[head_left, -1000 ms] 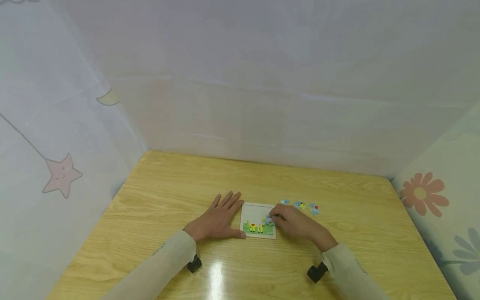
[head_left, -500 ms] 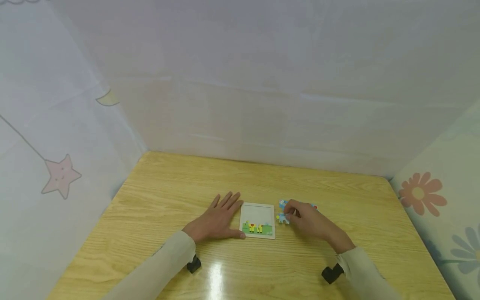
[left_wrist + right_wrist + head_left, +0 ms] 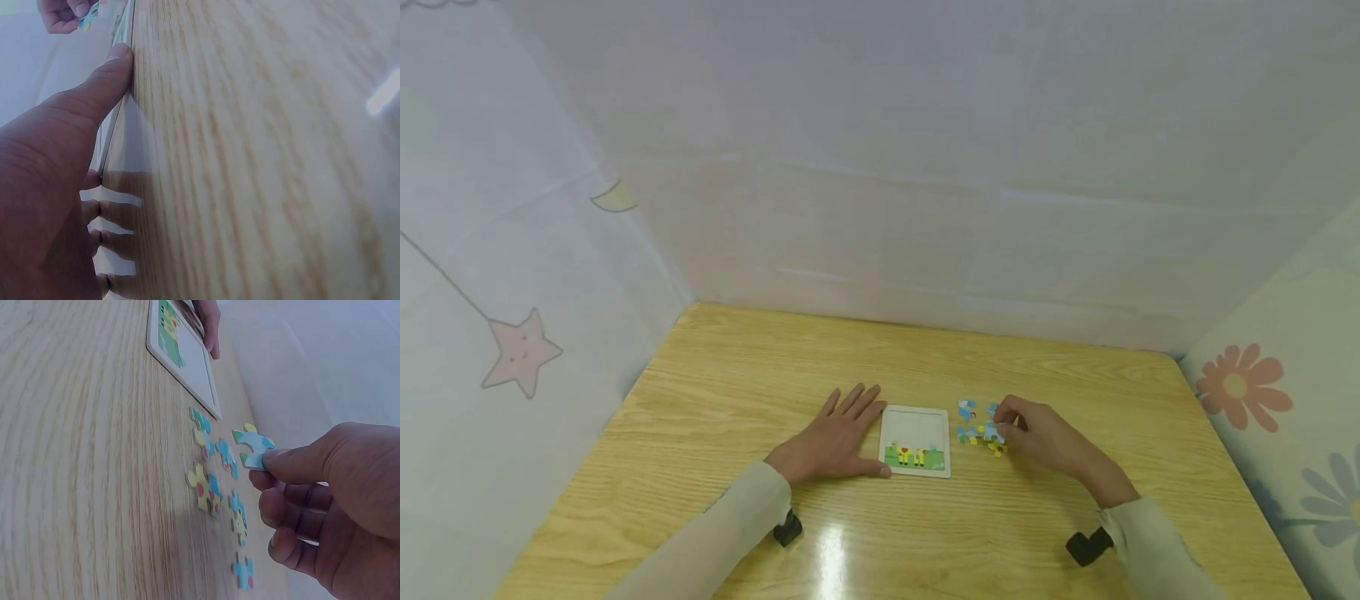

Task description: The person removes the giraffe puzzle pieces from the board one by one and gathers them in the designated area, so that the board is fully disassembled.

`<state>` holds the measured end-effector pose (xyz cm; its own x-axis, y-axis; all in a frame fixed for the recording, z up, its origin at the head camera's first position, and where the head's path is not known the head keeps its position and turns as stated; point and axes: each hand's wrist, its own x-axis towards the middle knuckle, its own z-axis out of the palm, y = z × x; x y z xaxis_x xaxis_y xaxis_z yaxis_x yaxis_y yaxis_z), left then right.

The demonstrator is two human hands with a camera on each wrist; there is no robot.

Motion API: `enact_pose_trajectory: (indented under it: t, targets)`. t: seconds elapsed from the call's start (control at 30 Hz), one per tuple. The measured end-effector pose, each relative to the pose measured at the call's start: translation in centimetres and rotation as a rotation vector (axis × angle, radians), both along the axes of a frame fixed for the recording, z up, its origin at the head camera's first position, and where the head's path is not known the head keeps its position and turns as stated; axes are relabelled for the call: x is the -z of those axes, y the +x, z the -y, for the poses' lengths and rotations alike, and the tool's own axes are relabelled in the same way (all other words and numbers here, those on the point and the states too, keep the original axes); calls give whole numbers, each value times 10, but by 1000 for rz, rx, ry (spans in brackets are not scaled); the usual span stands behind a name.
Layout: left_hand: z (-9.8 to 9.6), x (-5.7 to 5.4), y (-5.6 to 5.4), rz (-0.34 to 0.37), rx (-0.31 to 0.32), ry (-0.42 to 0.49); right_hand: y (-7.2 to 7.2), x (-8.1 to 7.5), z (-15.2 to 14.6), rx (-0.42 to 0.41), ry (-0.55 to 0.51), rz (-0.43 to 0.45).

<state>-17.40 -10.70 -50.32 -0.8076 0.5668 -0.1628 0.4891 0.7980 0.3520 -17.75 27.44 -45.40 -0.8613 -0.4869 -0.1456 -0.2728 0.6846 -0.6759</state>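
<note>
My right hand (image 3: 1037, 429) pinches a light-blue jigsaw piece (image 3: 254, 449) with a yellow knob between thumb and index finger, above the table to the right of the puzzle tray (image 3: 915, 425). The square white-rimmed tray has a joined green-and-yellow picture strip (image 3: 913, 457) along its near side; the rest of its inside is bare. Against its left edge, my left hand (image 3: 831, 442) rests on the table, fingers spread. In the left wrist view, its thumb (image 3: 115, 69) touches the tray's edge. Several loose jigsaw pieces (image 3: 203, 489) lie beneath and beside my right hand, partly hidden in the head view.
The wooden table (image 3: 760, 358) spreads around the tray on all sides. Pale printed cloth (image 3: 880, 208) stands behind it and at both sides. A black wrist mount (image 3: 1088, 547) sits at my right cuff, another mount (image 3: 787, 528) at my left.
My right hand has moved right, carrying the light-blue jigsaw piece from over the tray's right side to above the loose pieces. My left hand stays in place.
</note>
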Motion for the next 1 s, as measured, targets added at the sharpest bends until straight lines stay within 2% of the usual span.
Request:
enact_pose_trajectory:
  t: [0.27, 0.63, 1.0]
  targets:
    - [0, 1, 0, -7, 5, -4, 1, 4, -18, 60, 12, 5]
    - [1, 2, -2, -13, 12, -11, 0, 14, -38, 68, 41, 5]
    - [1, 2, -2, -7, 11, -1, 2, 19, -47, 80, 23, 40]
